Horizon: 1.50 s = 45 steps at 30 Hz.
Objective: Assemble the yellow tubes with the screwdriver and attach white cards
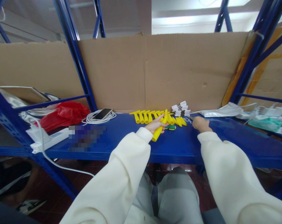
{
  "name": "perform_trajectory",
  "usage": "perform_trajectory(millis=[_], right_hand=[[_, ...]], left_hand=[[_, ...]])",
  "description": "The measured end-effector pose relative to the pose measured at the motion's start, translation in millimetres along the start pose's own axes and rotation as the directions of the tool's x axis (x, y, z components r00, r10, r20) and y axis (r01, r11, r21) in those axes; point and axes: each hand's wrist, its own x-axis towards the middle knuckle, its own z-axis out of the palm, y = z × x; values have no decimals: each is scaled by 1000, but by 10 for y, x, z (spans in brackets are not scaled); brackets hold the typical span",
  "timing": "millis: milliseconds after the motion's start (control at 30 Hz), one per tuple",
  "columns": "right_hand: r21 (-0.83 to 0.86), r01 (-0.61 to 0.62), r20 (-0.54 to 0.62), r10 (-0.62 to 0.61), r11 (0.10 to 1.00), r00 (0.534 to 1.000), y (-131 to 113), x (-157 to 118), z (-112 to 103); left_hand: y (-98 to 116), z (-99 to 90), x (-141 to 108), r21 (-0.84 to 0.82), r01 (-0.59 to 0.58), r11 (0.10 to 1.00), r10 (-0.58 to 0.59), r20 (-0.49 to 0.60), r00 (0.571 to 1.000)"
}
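My left hand (156, 125) is closed around a yellow plastic tube-shaped piece (157, 133), its wide end tilted toward me and a narrower part rising above the fingers. Behind it, several similar yellow pieces (141, 117) lie in a row. A green and yellow handle (171, 127), like a screwdriver's, rests just right of my left hand. Further right are small yellow wedge-shaped pieces (181, 121) and tiny pale bits (189, 119). Beside those bits, my right hand (201, 124) is closed with its fingertips low at the tabletop; whatever it pinches is too small to make out.
Black and white small parts (181, 109) are stacked near the cardboard back panel (178, 71). Leftward lie a phone (103, 114) on a coiled white cable (88, 118), a red plastic bag (63, 115) and a power strip (54, 139). White packaging (221, 110) lies right. Blue posts (77, 59) frame the bench.
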Motion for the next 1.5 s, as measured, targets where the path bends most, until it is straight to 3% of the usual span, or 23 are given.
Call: perform_trajectory(millis=[67,133,267,367,467,800,1067,1267,1367,1500], right_hand=[[42,61,6,-62,997,998,-96,-27,-35],[195,160,-34,-157,968,987,-239,-50,-59],[604,386,-197,-338,697,920,-571,-94,-33],[771,404,-223,-385,493,895,-752,-134,29],[816,411,-224,-433,407,873,-835,-156,84],[849,434,-275,-449,301,850,-804,-79,196],[860,409,-247,-455,304,856,-770,-139,168],[899,317,-192,-378,302,906,-775,-136,221],[898,292,-167,-359,329,918,-779,-128,263],[849,354,-220,-346,392,912,-762,-112,247]], left_hand=[[14,10,-12,-3,7,1000,-7,7,1000],[32,21,-27,-8,18,1000,-18,19,1000],[68,37,-54,-33,39,999,-37,64,997],[84,37,-64,-63,47,997,-40,101,994],[90,29,-61,-93,47,995,-37,102,994],[64,27,-50,-49,43,998,-39,92,995],[67,38,-62,-18,50,999,-48,99,994],[72,46,-89,-10,48,999,-46,112,993],[50,17,-58,-17,46,999,-44,124,991],[27,-24,0,-54,24,998,-17,121,993]])
